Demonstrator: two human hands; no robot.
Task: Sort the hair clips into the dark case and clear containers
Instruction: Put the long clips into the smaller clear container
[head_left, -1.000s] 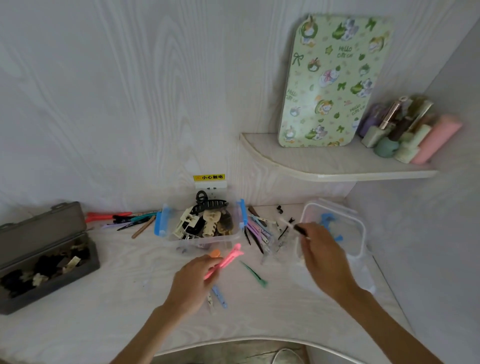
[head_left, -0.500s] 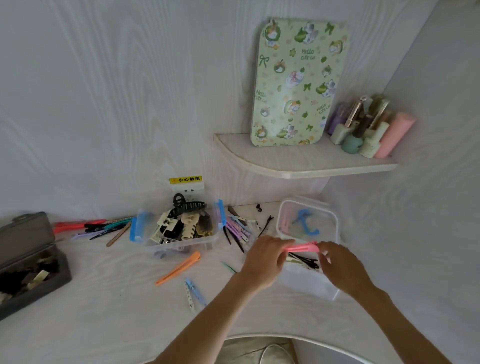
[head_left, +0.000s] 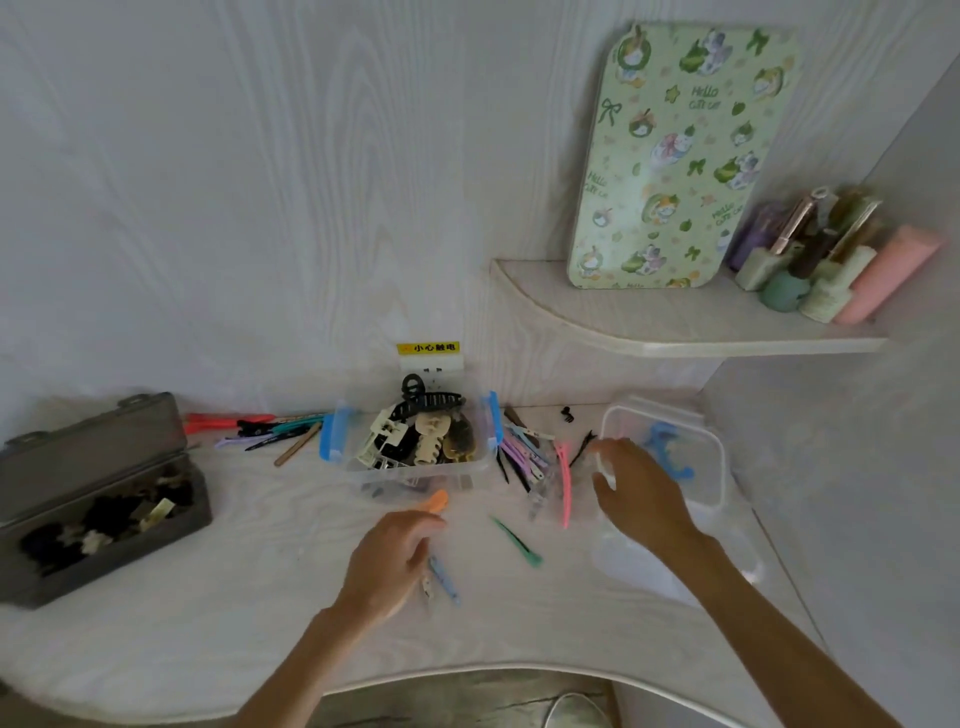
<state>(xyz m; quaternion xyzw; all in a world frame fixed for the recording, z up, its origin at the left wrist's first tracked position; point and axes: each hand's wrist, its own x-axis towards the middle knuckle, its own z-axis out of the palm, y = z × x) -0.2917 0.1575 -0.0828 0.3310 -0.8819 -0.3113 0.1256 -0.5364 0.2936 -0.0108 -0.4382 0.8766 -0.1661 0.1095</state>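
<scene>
My left hand (head_left: 392, 564) is low over the table, its fingers curled around an orange clip (head_left: 436, 501) whose tip sticks out past them. My right hand (head_left: 641, 499) hovers with fingers spread and nothing in it at the left rim of a clear container (head_left: 714, 467), which holds a blue claw clip (head_left: 667, 441). A pink clip (head_left: 564, 483) lies just left of that hand, beside a pile of slim clips (head_left: 524, 452). A clear tub with blue latches (head_left: 330, 441) holds several claw clips. The open dark case (head_left: 104, 551) at the left holds dark clips.
A green clip (head_left: 517, 540) and small blue clips (head_left: 441, 577) lie near my left hand. More long clips (head_left: 249, 426) lie behind the dark case. A clear lid (head_left: 649, 569) rests at front right. A shelf (head_left: 675, 332) with bottles juts out above the right container.
My hands had met over the right container with the pink clip. Now that clip lies on the table, my left hand is back at the orange clip, and my right hand is empty.
</scene>
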